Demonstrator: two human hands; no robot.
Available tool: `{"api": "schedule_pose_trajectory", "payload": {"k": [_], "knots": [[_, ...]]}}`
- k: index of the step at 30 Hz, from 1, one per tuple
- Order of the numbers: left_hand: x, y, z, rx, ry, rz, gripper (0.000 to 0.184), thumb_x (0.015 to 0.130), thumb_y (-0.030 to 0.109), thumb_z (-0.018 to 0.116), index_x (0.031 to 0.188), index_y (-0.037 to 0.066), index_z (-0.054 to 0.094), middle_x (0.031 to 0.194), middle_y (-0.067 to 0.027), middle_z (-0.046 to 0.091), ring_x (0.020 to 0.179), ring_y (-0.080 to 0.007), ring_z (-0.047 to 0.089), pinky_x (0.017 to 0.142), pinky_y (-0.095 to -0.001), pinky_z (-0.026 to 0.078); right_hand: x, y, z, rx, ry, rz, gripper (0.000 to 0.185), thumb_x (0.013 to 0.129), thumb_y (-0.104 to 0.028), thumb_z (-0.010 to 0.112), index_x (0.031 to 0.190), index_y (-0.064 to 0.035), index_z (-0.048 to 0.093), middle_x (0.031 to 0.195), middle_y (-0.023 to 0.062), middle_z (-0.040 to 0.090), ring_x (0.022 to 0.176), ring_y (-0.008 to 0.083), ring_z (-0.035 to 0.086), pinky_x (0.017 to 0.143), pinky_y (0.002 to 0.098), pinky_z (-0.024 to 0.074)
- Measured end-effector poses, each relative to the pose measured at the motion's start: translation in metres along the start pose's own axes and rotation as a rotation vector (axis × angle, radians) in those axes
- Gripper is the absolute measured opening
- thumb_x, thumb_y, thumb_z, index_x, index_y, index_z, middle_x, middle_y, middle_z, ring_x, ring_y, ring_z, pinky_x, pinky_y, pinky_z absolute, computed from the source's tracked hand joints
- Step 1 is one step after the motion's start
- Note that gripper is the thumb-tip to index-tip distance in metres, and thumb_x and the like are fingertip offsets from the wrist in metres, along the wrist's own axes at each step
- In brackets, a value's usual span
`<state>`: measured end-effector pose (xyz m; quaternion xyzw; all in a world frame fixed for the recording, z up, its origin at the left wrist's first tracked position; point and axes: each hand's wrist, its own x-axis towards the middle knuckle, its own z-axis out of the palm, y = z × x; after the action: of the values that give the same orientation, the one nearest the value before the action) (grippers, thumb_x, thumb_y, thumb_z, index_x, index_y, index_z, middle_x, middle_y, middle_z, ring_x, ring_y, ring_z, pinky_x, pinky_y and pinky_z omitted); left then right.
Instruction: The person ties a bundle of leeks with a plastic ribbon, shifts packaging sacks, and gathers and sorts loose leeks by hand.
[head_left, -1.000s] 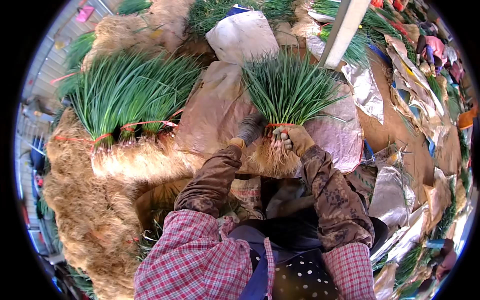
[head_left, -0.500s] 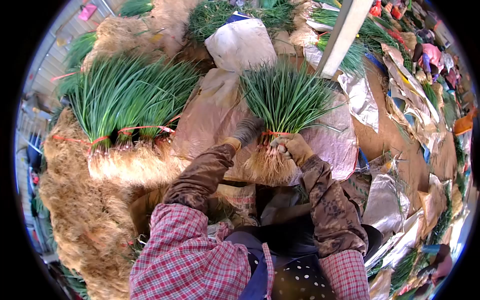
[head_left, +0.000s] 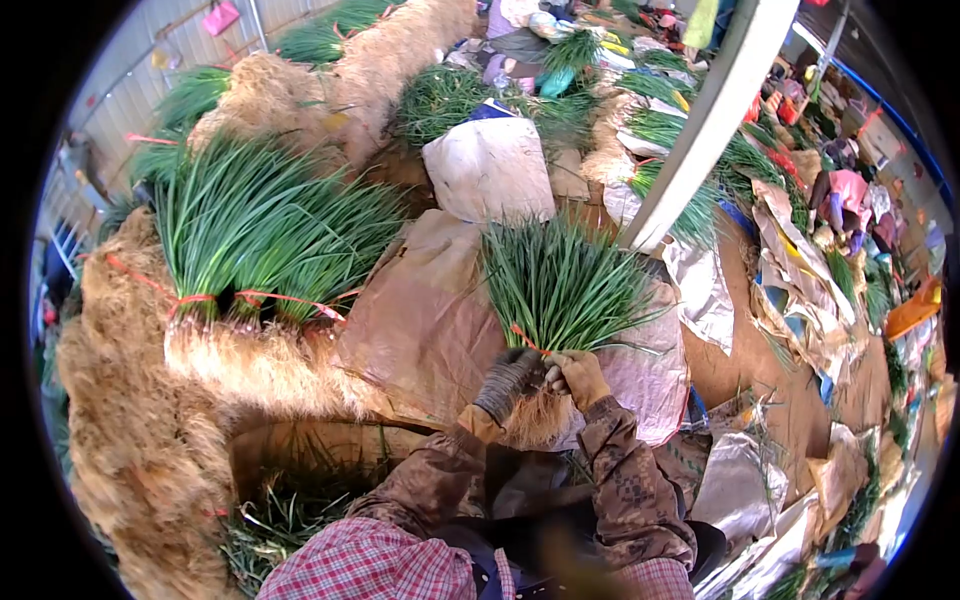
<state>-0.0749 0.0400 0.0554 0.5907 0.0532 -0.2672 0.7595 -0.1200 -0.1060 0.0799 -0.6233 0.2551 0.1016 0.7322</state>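
A bundle of scallions [head_left: 565, 285] lies in front of me, green leaves pointing away and pale stringy roots [head_left: 540, 418] towards me. A red tie [head_left: 528, 340] runs round its base. My left hand [head_left: 508, 382], in a dark-grey and tan glove, is closed at the tie on the bundle's left. My right hand [head_left: 580, 377], in a tan glove, pinches at the tie from the right, its fingertips close to the left hand's. The tie's ends are hidden between the fingers. A pinkish sack [head_left: 425, 310] is spread under the bundle.
Several tied scallion bundles [head_left: 265, 230] stand at the left beside a long heap of roots [head_left: 130, 400]. A white sack [head_left: 490, 170] lies ahead. A slanting white post [head_left: 700, 130] rises at the right. Loose leaves [head_left: 290, 520] lie near my left arm. Other people [head_left: 845, 200] are at the far right.
The view has tilted up, so things sit lower in it. My hands have come closer together at the front of the bundle; the left has moved from its side to the tie.
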Motion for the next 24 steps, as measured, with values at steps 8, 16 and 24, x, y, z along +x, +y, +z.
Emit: {"api": "schedule_pose_trajectory", "payload": {"k": [8,16,24], "knots": [[0.059,-0.079,0.017,-0.268,-0.554,-0.246,0.024,0.092,0.021,0.045,0.109,0.008,0.056,0.094,-0.0038,0.063,0.089,-0.0164,0.059,0.085,-0.0314,0.048,-0.005,-0.006,-0.004,-0.450,0.023,-0.025,0.024,0.091,-0.019,0.052,0.080,-0.0011,0.062,0.058,0.0034,0.057,0.048,0.0109,0.050,0.045,0.0250,0.0386],[0.081,-0.079,0.014,-0.694,-0.293,-0.720,0.031,0.092,0.025,0.043,0.112,0.006,0.055,0.111,-0.0058,0.062,0.104,-0.0211,0.057,0.097,-0.0353,0.042,-0.004,0.013,0.000,-0.472,-0.085,-0.168,0.021,0.090,-0.013,0.051,0.082,0.0024,0.063,0.062,0.0040,0.057,0.055,0.0103,0.052,0.053,0.0248,0.0411],[0.095,-0.096,0.009,-0.710,-0.222,-0.637,0.022,0.094,0.018,0.044,0.100,0.001,0.057,0.092,-0.0105,0.065,0.091,-0.0265,0.060,0.085,-0.0399,0.048,-0.023,0.013,0.002,-0.784,-0.008,-0.320,0.022,0.088,-0.018,0.057,0.087,0.0034,0.064,0.068,0.0127,0.060,0.065,0.0197,0.057,0.063,0.0343,0.0453]]}}
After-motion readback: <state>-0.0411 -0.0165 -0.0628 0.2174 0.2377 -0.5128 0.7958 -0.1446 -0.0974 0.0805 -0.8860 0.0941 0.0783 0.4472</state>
